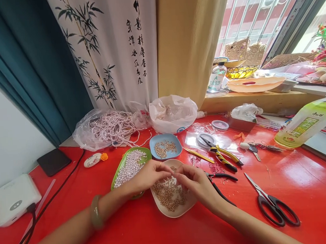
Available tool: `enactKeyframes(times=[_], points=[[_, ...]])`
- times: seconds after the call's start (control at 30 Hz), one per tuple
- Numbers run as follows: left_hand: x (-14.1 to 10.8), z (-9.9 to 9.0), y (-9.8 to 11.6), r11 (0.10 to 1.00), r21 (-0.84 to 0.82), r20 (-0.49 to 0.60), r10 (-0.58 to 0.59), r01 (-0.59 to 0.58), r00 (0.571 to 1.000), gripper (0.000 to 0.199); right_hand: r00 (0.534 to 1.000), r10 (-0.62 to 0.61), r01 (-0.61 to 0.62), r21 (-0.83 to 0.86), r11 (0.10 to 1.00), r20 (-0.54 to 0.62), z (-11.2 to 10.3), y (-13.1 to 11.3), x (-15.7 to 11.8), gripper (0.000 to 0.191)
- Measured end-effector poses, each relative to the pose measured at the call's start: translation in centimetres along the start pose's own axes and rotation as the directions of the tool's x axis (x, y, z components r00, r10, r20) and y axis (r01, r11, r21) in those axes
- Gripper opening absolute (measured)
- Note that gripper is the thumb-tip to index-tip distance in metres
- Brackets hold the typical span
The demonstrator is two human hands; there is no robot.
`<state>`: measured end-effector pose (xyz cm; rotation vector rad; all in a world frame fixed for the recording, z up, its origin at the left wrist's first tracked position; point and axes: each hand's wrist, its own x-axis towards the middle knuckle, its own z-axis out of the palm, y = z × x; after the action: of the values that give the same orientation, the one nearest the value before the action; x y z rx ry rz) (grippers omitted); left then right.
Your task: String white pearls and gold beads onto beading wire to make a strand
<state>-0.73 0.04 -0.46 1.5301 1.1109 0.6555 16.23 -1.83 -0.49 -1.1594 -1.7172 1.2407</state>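
My left hand (151, 174) and my right hand (194, 178) meet above a pale plate (174, 214) strewn with small gold beads (168, 197). Thumb and fingers of each hand are pinched together, fingertips nearly touching over the plate. Whatever lies between them is too small to make out. Under my left wrist sits a green tray (115, 178) of white pearl beads (131, 166). Just beyond my hands is a blue dish (156, 156) with more gold beads (165, 147). A bangle (96, 213) circles my left forearm.
Right of the plate lie black-handled pliers (222, 193), yellow-and-black pliers (224, 155), yellow tweezers (199, 155) and scissors (271, 203). Behind are strands of pink beads (113, 126) and a white plastic bag (173, 112). A bottle (306, 123) stands right; a white box (16, 198) with cables lies left.
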Motion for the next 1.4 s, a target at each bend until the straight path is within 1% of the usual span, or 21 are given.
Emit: enactKeyframes(times=[0.07, 0.13, 0.2, 0.3, 0.63, 0.77, 0.97, 1.4], points=[[0.13, 0.01, -0.07, 0.978, -0.205, -0.014, -0.054, 0.050, 0.998, 0.016, 1.000, -0.001, 0.001, -0.017, 1.000, -0.003, -0.05, -0.20, -0.13, 0.014], [0.16, -0.01, -0.01, 0.931, -0.355, -0.027, -0.104, 0.087, 0.994, 0.016, 1.000, 0.004, -0.004, -0.035, 0.999, 0.000, -0.08, -0.40, -0.25, 0.011], [0.15, -0.04, 0.01, 0.884, -0.454, -0.027, -0.137, 0.110, 0.990, 0.017, 1.000, 0.008, -0.007, -0.050, 0.999, 0.016, -0.04, -0.52, -0.34, 0.011], [0.17, -0.07, -0.13, 0.845, -0.523, -0.013, -0.143, 0.115, 0.990, 0.019, 0.999, 0.004, -0.001, -0.081, 0.997, 0.043, 0.08, -0.57, -0.37, 0.012], [0.06, -0.02, -0.13, 0.826, -0.551, -0.005, -0.144, 0.118, 0.990, 0.016, 0.997, -0.021, 0.031, -0.136, 0.990, 0.075, 0.21, -0.24, -0.13, 0.014], [0.00, 0.13, 0.06, 0.829, -0.550, -0.018, -0.134, 0.103, 0.991, 0.018, 0.997, -0.016, 0.027, -0.153, 0.988, 0.070, 0.28, -0.20, -0.06, 0.014], [-0.01, 0.24, 0.22, 0.833, -0.545, -0.027, -0.128, 0.093, 0.991, 0.016, 0.999, 0.020, -0.013, -0.175, 0.984, 0.040, 0.27, -0.45, -0.02, 0.013], [-0.04, 0.26, 0.17, 0.848, -0.522, -0.042, -0.136, 0.095, 0.990, 0.017, 0.999, 0.010, -0.002, -0.206, 0.979, 0.037, 0.33, -0.37, 0.06, 0.014]])
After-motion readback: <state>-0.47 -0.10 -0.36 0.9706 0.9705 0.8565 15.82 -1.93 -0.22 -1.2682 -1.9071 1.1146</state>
